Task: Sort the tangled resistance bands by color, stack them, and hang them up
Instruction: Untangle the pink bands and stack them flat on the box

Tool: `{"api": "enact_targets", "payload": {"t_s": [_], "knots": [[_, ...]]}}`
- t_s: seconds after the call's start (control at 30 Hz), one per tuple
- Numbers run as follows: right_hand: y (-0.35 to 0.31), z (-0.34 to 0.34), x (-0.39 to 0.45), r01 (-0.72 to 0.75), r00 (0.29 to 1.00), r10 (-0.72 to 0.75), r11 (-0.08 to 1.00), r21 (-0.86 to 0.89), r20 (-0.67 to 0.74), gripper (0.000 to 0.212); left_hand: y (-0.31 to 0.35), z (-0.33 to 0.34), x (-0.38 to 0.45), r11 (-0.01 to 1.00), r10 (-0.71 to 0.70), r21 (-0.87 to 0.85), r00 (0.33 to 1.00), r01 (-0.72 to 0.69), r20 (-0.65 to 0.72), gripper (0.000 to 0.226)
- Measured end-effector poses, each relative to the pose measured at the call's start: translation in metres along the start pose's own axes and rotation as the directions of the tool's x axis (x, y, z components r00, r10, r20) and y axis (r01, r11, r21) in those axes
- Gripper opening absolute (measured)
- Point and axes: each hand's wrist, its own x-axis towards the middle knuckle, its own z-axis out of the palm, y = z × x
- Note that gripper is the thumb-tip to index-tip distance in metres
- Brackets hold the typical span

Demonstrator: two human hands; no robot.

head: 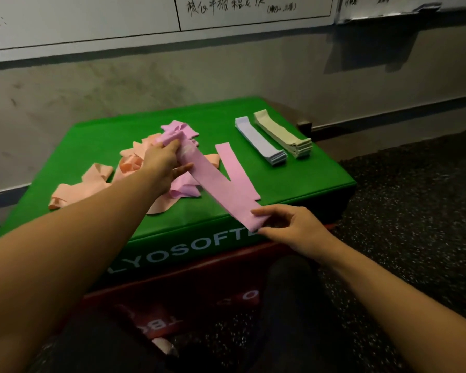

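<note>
one flat pink band (215, 184), taut between both hands (288, 224)

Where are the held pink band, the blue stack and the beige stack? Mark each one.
held pink band (213, 179), head view, middle of the stretched strip.
blue stack (258, 140), head view, top face at mid-length.
beige stack (281, 133), head view, top face at mid-length.
</note>
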Motion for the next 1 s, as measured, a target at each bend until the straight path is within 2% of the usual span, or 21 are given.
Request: {"api": "enact_targets", "payload": {"t_s": [0.07,0.17,0.23,0.33,0.4,0.5,0.67,0.77,0.87,1.0], "knots": [[0.008,-0.005,0.012,0.037,0.999,-0.037,0.995,-0.09,-0.006,0.042,-0.001,0.007,0.015,1.0,-0.011,0.001,1.0,0.011,0.004,0.025],[0.014,-0.011,0.031,0.1,0.99,-0.115,0.98,-0.172,-0.077,0.035,-0.003,0.02,0.036,1.0,-0.023,0.009,0.999,0.023,-0.038,0.009],[0.019,-0.017,0.044,0.184,0.973,-0.214,0.946,-0.268,-0.086,0.029,-0.005,0.03,0.053,0.999,-0.011,0.038,0.999,0.012,-0.039,0.009],[0.03,-0.026,0.062,0.332,0.928,-0.372,0.848,-0.413,-0.018,0.012,-0.011,0.044,0.078,0.995,0.0,0.096,1.0,0.002,-0.015,0.011],[0.037,-0.032,0.073,0.41,0.886,-0.464,0.767,-0.494,0.015,0.016,-0.015,0.054,0.095,0.99,-0.012,0.141,1.0,0.009,0.025,0.021],[0.044,-0.041,0.09,0.501,0.822,-0.565,0.662,-0.558,0.067,0.022,-0.022,0.07,0.118,0.977,0.012,0.211,0.998,-0.026,0.069,0.014],[0.055,-0.046,0.115,0.593,0.761,-0.608,0.513,-0.62,0.225,0.019,-0.038,0.094,0.156,0.925,0.074,0.365,0.992,-0.107,0.103,0.022],[0.063,-0.046,0.128,0.647,0.721,-0.624,0.451,-0.615,0.302,0.019,-0.049,0.103,0.173,0.88,0.101,0.448,0.984,-0.157,0.147,0.015],[0.074,-0.045,0.142,0.67,0.711,-0.613,0.441,-0.598,0.345,0.018,-0.059,0.104,0.188,0.782,0.166,0.575,0.969,-0.242,0.181,0.013],[0.091,-0.042,0.152,0.666,0.727,-0.595,0.488,-0.564,0.344,0.017,-0.068,0.103,0.202,0.728,0.175,0.634,0.964,-0.262,0.198,0.013]]}}
